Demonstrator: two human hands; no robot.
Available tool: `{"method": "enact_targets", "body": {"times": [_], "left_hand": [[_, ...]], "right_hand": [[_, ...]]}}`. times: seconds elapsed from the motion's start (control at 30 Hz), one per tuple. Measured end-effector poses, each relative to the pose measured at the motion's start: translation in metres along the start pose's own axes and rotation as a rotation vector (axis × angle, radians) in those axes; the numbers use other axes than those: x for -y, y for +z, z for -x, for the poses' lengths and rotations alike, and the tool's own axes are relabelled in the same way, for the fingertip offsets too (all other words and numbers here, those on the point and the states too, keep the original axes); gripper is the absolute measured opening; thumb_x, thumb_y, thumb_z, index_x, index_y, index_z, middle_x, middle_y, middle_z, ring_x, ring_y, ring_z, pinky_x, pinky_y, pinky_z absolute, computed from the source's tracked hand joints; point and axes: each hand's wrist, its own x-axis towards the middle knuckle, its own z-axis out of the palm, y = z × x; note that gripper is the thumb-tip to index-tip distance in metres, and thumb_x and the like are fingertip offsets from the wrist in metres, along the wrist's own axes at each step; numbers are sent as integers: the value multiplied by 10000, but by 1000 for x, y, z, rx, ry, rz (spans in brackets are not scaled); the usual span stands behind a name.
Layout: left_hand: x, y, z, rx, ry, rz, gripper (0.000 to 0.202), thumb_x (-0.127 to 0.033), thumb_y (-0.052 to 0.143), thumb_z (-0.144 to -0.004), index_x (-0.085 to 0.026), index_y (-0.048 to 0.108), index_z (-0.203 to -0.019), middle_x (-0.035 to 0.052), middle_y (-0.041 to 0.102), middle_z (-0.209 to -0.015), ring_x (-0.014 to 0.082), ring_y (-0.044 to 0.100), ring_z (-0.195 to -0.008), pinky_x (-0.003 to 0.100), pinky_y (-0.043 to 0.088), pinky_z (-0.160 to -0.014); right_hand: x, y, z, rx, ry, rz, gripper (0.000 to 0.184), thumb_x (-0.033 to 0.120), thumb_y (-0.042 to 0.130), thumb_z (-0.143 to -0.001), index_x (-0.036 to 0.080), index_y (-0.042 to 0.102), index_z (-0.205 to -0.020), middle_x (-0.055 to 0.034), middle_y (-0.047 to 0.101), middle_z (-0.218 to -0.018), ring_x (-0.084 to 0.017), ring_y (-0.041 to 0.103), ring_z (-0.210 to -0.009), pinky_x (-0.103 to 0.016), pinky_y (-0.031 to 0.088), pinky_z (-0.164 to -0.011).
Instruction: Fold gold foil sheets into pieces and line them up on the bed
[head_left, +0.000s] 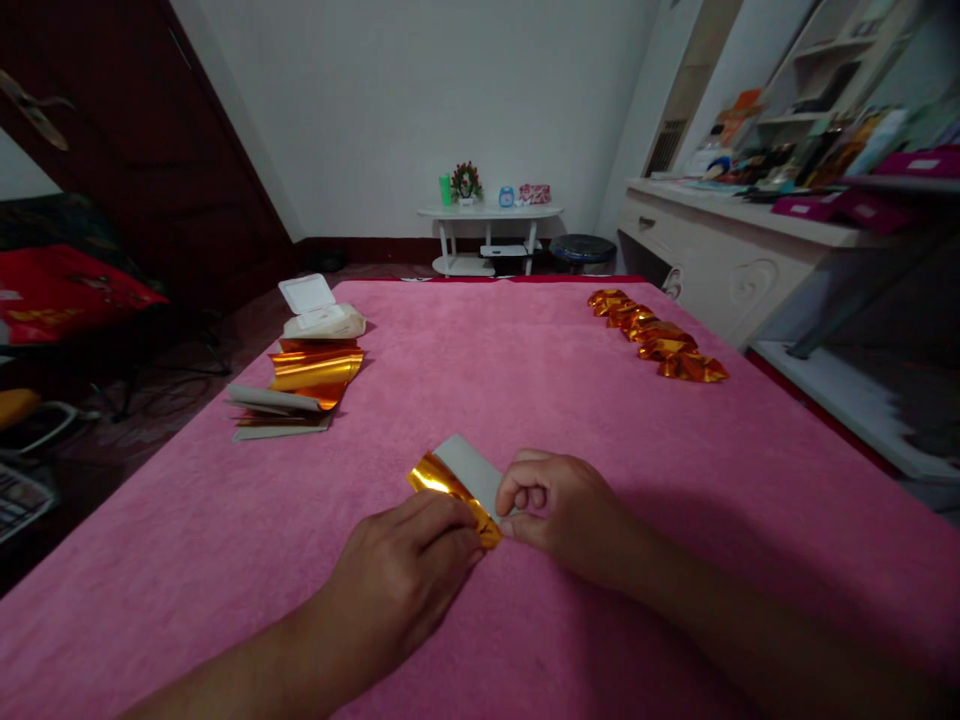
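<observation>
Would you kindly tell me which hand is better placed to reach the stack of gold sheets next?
Probably the left. The left hand sits on the same side as the stack of gold sheets, left on the cloth; the right hand, pinching the gold paper, would have to cross over.

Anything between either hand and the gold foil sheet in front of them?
Nothing visible. The left hand and right hand both pinch the gold foil sheet directly. The foil stack and the row of folded foil pieces lie well apart on the pink cloth.
</observation>
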Motion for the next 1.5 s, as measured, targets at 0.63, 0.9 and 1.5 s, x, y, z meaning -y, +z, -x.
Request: {"method": "enact_targets", "body": {"times": [0.63,0.9,1.5], "left_hand": [[3,1,-12,24,-355,385,136,-132,511,-805,-175,593,-706,26,570,-852,144,538,-815,276,439,-709],[3,2,-13,12,-363,397,138,-113,506,-798,-171,553,-681,25,567,-835,140,536,-787,273,436,-681],[2,0,-21,90,-400,177,129,-161,526,-802,-173,522,-674,17,549,-812,147,508,-742,272,402,-649]], "right_hand": [[3,-2,9,53,-28,41,264,45,554,-665,245,708,-742,22,553,-722,-106,492,-680,-227,322,-591],[8,-2,11,42,-26,91,178,81,608,-667,233,693,-705,17,558,-712,-128,498,-717,-244,339,-636],[18,7,16,-21,-60,228,147,63,542,-689,198,592,-662,17,532,-698,-130,460,-693,-278,280,-644]]}}
